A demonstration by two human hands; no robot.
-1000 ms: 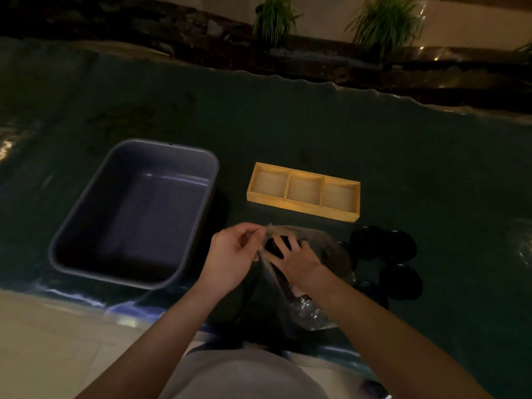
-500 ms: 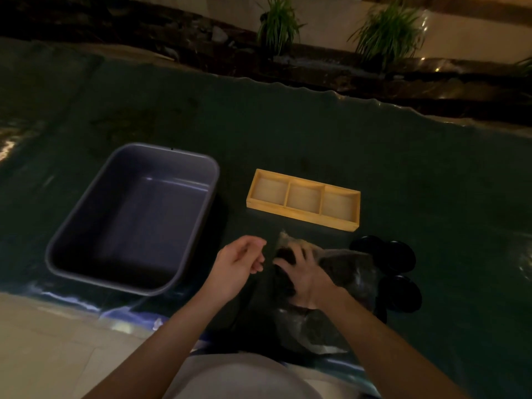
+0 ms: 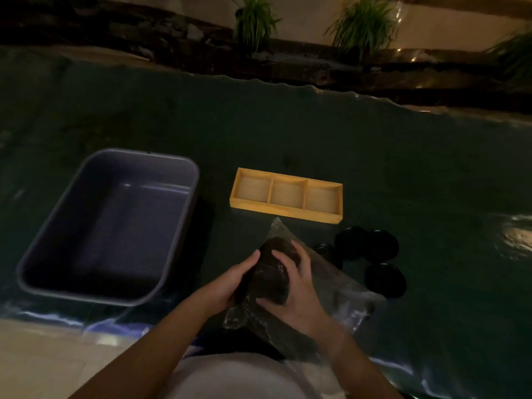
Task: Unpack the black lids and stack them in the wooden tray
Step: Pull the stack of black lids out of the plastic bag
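A clear plastic bag (image 3: 339, 286) lies on the dark green cover near the front edge, with a stack of black lids (image 3: 272, 276) inside it. My left hand (image 3: 230, 283) grips the stack's left side through the plastic. My right hand (image 3: 299, 292) wraps over its right side, fingers curled on the bag. Several loose black lids (image 3: 371, 254) lie on the cover to the right of the bag. The wooden tray (image 3: 286, 194), with three bare compartments, sits just beyond the bag.
A grey plastic tub (image 3: 109, 226) stands at the left with nothing in it. The green cover (image 3: 403, 168) spreads far to the right and back. Potted plants (image 3: 253, 21) and a dark ledge run along the far side.
My left hand, apart from the bag half a second ago, has come onto the stack. Both hands now hold the bagged lids, lifted and turned more upright.
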